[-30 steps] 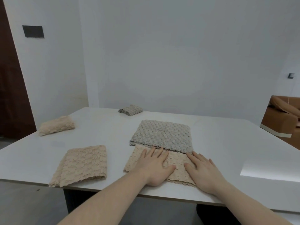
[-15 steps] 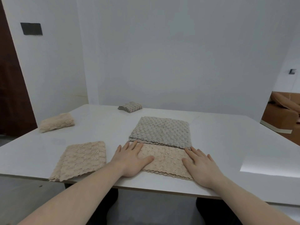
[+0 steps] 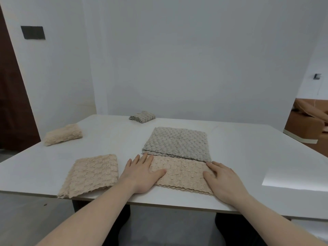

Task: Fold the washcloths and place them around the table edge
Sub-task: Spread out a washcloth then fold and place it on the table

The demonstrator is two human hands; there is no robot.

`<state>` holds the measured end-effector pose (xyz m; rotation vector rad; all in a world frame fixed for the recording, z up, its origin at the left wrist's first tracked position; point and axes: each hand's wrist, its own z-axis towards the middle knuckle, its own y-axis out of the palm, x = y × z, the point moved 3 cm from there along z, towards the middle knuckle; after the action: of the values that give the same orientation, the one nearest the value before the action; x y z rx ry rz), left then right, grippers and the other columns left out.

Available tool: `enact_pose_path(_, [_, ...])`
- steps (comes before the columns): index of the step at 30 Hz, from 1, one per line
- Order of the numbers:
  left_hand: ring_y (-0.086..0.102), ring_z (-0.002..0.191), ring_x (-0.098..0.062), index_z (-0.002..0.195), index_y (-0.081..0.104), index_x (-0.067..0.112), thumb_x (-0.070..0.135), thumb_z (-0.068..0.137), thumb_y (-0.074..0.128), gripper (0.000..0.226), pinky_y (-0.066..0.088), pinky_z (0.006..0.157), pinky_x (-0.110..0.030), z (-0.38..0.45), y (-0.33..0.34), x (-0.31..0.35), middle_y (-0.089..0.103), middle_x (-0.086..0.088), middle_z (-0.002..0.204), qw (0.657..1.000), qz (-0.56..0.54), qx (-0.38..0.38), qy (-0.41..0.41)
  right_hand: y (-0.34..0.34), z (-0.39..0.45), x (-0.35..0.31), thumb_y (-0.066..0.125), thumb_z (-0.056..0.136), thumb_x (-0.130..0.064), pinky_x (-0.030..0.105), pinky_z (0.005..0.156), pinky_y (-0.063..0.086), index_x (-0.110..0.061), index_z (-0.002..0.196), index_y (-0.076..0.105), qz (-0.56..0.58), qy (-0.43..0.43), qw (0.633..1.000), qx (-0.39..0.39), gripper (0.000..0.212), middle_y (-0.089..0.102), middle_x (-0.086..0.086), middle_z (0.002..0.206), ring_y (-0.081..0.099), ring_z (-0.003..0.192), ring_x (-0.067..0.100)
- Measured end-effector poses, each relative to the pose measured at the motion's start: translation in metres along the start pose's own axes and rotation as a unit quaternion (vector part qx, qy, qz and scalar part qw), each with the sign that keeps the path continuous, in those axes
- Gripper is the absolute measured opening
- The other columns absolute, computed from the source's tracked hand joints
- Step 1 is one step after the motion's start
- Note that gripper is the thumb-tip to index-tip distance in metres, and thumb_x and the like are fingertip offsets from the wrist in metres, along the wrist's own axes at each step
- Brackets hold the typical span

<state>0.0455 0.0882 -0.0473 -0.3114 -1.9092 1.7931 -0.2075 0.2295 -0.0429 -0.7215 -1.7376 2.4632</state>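
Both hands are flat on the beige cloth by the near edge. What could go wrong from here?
The beige washcloth under the left hand and right hand lies close to the table edge; it could slide off. Its far side touches the grey washcloth, which folding may drag.

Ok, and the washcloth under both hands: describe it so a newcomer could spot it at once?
Start at the white table's near edge. The beige washcloth lies there as a long folded strip, the left hand and right hand flat on its ends. Unlike the squarer beige cloth to its left, its far edge touches the flat grey cloth.
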Motion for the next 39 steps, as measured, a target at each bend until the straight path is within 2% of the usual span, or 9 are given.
enact_pose_path(5, [-0.006,0.157,-0.021,0.163,0.003,0.027,0.086,0.086,0.017,0.098,-0.003,0.126,-0.046,0.0,0.0,0.0,-0.006,0.007,0.17,1.0,-0.004,-0.001,0.001,0.002,0.0,-0.003,0.031,0.1,-0.05,0.038,0.121,0.018,-0.029,0.154,0.035,-0.039,0.013,0.999,-0.035,0.058,0.033,-0.009,0.159,0.027,0.146,0.01])
enact_pose_path(10, [-0.005,0.157,-0.022,0.163,0.006,0.025,0.083,0.088,0.021,0.096,-0.002,0.127,-0.047,-0.001,-0.002,0.001,-0.002,0.006,0.17,1.0,-0.014,0.005,0.004,-0.006,-0.002,0.002,0.034,0.099,-0.054,0.036,0.116,0.028,-0.023,0.147,0.046,0.044,0.084,0.995,0.031,0.059,0.048,-0.001,0.149,0.041,0.139,0.019])
enact_pose_path(13, [-0.003,0.157,-0.022,0.163,0.008,0.024,0.08,0.09,0.024,0.094,-0.002,0.127,-0.047,-0.002,-0.004,0.002,0.0,0.006,0.17,1.0,-0.023,0.009,0.005,-0.006,0.001,0.007,0.026,0.099,-0.059,0.039,0.114,0.03,-0.021,0.145,0.049,0.059,0.125,0.99,0.026,0.064,0.049,0.003,0.148,0.041,0.138,0.023])
enact_pose_path(15, [-0.003,0.157,-0.021,0.163,0.009,0.023,0.08,0.09,0.024,0.094,-0.002,0.127,-0.047,-0.002,-0.003,0.002,0.001,0.005,0.17,0.999,-0.029,0.013,0.006,-0.006,0.002,0.008,0.022,0.096,-0.063,0.04,0.11,0.034,-0.022,0.134,0.058,0.068,0.133,0.989,0.023,0.067,0.055,0.003,0.141,0.046,0.133,0.024])
enact_pose_path(20, [0.006,0.157,-0.018,0.162,0.016,0.019,0.072,0.091,0.027,0.089,0.004,0.127,-0.043,-0.005,-0.002,-0.002,0.012,0.003,0.17,0.996,-0.062,0.056,0.006,-0.009,0.001,0.006,0.046,0.095,-0.036,0.036,0.094,0.04,-0.021,0.117,0.062,0.085,0.148,0.985,0.038,0.031,0.06,0.001,0.125,0.054,0.115,0.024])
enact_pose_path(26, [0.027,0.149,-0.017,0.153,0.037,0.014,0.052,0.098,0.03,0.067,0.015,0.125,-0.039,-0.006,-0.007,-0.003,0.034,0.0,0.162,0.992,-0.085,0.092,0.008,-0.013,0.0,0.009,0.061,0.089,-0.026,0.032,0.073,0.039,-0.028,0.091,0.059,0.174,0.144,0.972,0.065,0.003,0.065,-0.009,0.093,0.058,0.09,0.016])
enact_pose_path(28, [0.028,0.148,-0.018,0.151,0.041,0.015,0.047,0.099,0.03,0.062,0.016,0.125,-0.039,-0.005,-0.007,-0.003,0.038,0.0,0.159,0.992,-0.081,0.092,0.011,-0.019,0.0,0.009,0.063,0.09,-0.022,0.03,0.07,0.038,-0.025,0.089,0.06,0.194,0.129,0.969,0.084,0.005,0.065,-0.01,0.088,0.06,0.088,0.015])
enact_pose_path(33, [0.019,0.153,-0.018,0.157,0.033,0.022,0.051,0.097,0.03,0.067,0.011,0.126,-0.041,-0.003,-0.004,-0.006,0.025,0.0,0.166,0.992,-0.091,0.081,0.011,-0.036,0.012,0.01,0.063,0.091,-0.022,0.03,0.067,0.041,-0.024,0.096,0.059,0.2,0.134,0.966,0.093,0.007,0.065,-0.006,0.092,0.058,0.082,0.007])
enact_pose_path(39, [0.03,0.147,-0.017,0.156,0.034,0.024,0.051,0.095,0.036,0.067,0.017,0.124,-0.04,-0.007,-0.007,-0.006,0.035,0.004,0.161,0.985,-0.131,0.107,0.012,-0.056,0.031,-0.007,0.068,0.083,-0.014,0.028,0.064,0.046,-0.023,0.103,0.061,0.268,0.161,0.946,0.083,0.023,0.067,-0.004,0.094,0.063,0.085,0.012])
